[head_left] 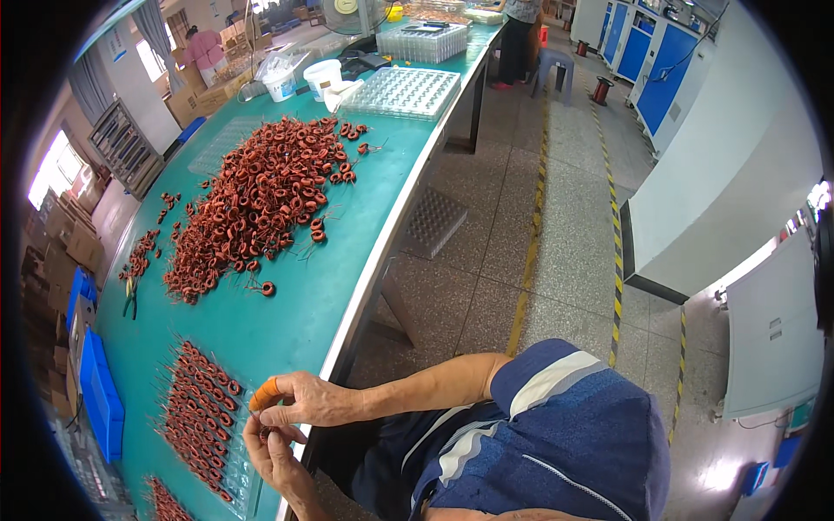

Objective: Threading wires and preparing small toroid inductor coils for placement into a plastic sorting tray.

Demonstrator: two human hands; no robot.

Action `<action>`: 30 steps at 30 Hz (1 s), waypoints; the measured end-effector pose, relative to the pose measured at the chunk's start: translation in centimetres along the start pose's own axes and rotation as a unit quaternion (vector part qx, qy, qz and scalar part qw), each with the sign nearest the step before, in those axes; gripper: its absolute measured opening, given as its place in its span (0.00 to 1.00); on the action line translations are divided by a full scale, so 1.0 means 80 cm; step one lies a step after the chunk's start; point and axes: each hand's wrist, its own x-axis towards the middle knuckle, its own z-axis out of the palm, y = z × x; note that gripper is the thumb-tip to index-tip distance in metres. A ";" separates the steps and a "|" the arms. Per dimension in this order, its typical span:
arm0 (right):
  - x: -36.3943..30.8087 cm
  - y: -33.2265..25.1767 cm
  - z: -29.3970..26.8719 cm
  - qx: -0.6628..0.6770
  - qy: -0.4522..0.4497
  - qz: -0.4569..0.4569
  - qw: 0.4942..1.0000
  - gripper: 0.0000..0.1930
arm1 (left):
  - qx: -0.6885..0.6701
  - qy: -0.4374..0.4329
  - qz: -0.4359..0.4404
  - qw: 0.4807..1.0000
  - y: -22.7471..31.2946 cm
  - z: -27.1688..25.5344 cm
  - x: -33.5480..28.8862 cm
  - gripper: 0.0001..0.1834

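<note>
My right hand (314, 400), an orange cover on one finger, and my left hand (280, 464) meet at the table's near edge. Their closed fingertips pinch a small copper-wound ring coil (264, 431), which they partly hide. Just left of my hands, rows of similar coils (198, 417) stand in a clear plastic tray (241, 473), wire ends sticking up. Another batch of coils (165, 501) sits at the bottom edge. Farther up the green table (287, 326) lies a big loose heap of coils (261, 187), with one stray coil (268, 288) near it.
Pliers (130, 300) lie by the table's left side, near a blue bin (100, 395). Beyond the heap are white tubs (323, 76), a clear cavity tray (404, 92) and stacked trays (423, 42). Another tray (434, 221) is on the floor. A person (519, 39) stands at the far end.
</note>
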 end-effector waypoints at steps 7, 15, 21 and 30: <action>0.008 0.010 0.000 -0.015 0.036 -0.036 0.999 0.07 | -0.044 0.133 -0.059 0.988 -0.027 0.017 0.013 0.19; 0.021 0.029 -0.003 0.110 0.039 -0.027 0.993 0.15 | -0.152 0.079 -0.060 0.983 -0.016 0.013 0.010 0.11; 0.021 0.034 -0.012 0.066 0.006 -0.008 0.998 0.22 | -0.166 0.067 -0.086 0.980 -0.023 -0.001 0.002 0.11; 0.022 0.038 0.002 -0.059 -0.054 -0.005 0.997 0.25 | -0.207 0.070 -0.079 0.973 -0.031 -0.014 -0.006 0.11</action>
